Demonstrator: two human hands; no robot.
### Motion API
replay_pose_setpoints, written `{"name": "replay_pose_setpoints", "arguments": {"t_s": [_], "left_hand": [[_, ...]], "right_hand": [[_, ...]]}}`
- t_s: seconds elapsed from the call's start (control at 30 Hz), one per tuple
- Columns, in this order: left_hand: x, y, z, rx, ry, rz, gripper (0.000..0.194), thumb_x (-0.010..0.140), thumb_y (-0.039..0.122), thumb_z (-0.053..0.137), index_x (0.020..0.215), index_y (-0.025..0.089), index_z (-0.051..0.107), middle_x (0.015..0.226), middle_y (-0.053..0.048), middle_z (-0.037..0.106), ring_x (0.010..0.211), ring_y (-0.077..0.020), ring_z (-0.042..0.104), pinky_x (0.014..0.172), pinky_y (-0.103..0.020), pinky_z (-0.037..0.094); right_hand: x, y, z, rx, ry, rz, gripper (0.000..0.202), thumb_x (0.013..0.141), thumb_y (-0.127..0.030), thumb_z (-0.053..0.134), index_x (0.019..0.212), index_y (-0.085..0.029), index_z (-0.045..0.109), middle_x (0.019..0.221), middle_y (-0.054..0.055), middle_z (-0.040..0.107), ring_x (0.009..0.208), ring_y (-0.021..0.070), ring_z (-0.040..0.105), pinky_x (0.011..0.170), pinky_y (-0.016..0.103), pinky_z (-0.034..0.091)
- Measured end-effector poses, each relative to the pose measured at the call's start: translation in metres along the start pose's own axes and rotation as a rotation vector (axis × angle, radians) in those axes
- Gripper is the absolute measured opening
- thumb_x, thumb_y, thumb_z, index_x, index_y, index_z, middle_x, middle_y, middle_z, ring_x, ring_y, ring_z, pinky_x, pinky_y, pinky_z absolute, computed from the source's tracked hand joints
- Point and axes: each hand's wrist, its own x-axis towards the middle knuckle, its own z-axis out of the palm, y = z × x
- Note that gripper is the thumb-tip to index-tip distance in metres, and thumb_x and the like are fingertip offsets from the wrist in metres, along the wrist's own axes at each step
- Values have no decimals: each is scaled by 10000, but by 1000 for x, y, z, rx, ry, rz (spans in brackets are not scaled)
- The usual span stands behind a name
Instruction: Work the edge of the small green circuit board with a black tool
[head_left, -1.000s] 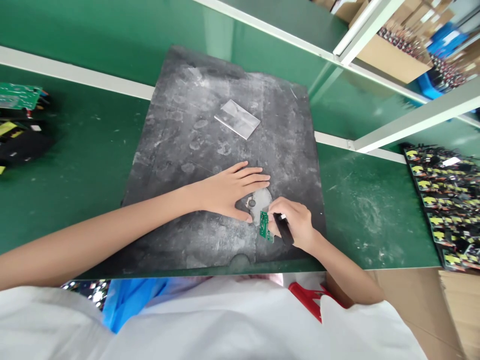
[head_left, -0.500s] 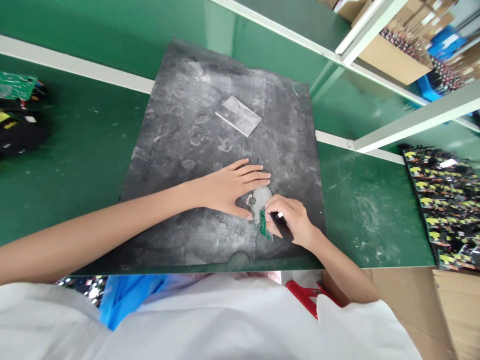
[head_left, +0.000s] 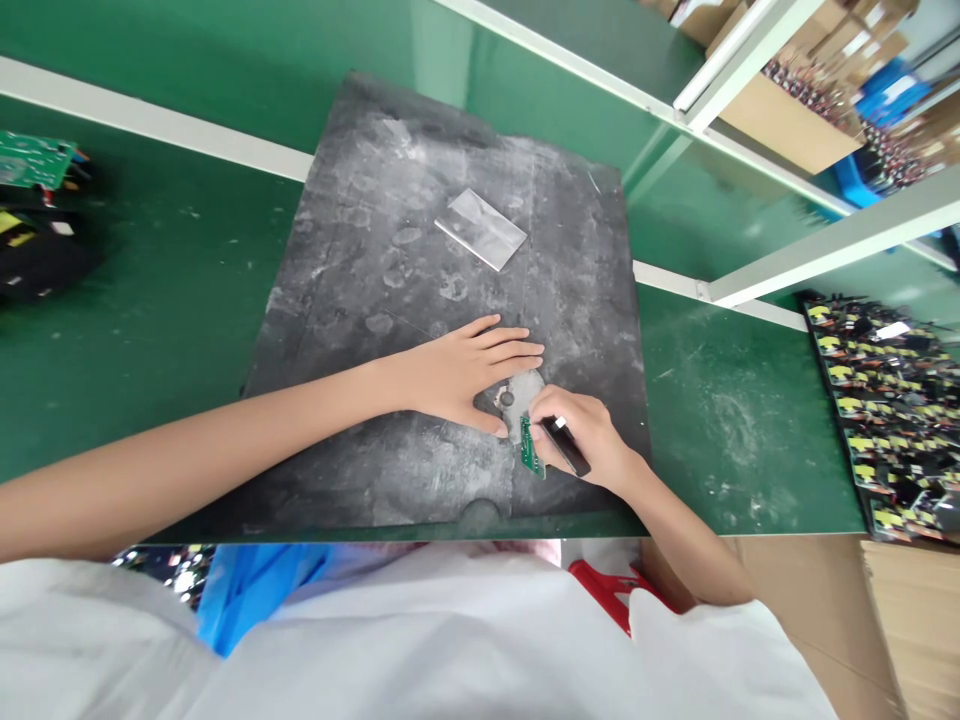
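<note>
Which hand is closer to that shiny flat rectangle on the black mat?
Left. The left hand lies spread on the black mat, below the shiny flat rectangle without touching it. The right hand is farther below, holding a small green board.

Black-and-yellow components (head_left: 892,420) crowd the right end of the green surface (head_left: 720,410); a green circuit board (head_left: 34,160) lies toward its left, a red object (head_left: 600,588) below the front edge.

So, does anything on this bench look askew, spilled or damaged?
The black mat looks worn: pale smudges mark it and its far edge is uneven. Near the right hand is a pale patch; whether it's damage or residue is unclear.
</note>
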Motion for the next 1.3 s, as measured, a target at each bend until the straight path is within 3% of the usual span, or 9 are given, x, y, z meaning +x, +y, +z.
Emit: {"name": "replay_pose_setpoints", "arguments": {"t_s": [0.43, 0.83, 1.3], "left_hand": [[-1, 0, 0, -20, -12, -8, 883, 851, 705, 498, 1528, 176, 294, 1587, -71, 312, 1501, -256, 178, 1219, -414, -31], [-2, -1, 0, -24, -4, -7, 890, 856, 706, 494, 1531, 164, 288, 1585, -71, 317, 1498, -263, 184, 1221, -429, -17], [0, 1, -1, -42, 6, -1, 884, 836, 671, 549, 1516, 154, 322, 1566, -91, 353, 1487, -285, 217, 1223, -461, 21]], "right_hand": [[0, -5, 6, 73, 42, 18, 143, 846, -99, 501, 895, -232, 483, 762, 0, 579, 681, 139, 595, 609, 248, 487], [-8, 2, 8, 1, 127, -7, 176, 822, -73, 517, 880, -238, 499, 731, -29, 603, 676, 128, 622, 606, 244, 501], [0, -2, 4, 30, 51, -5, 181, 819, -71, 502, 891, -235, 478, 739, -10, 576, 683, 148, 611, 605, 252, 479]]}}
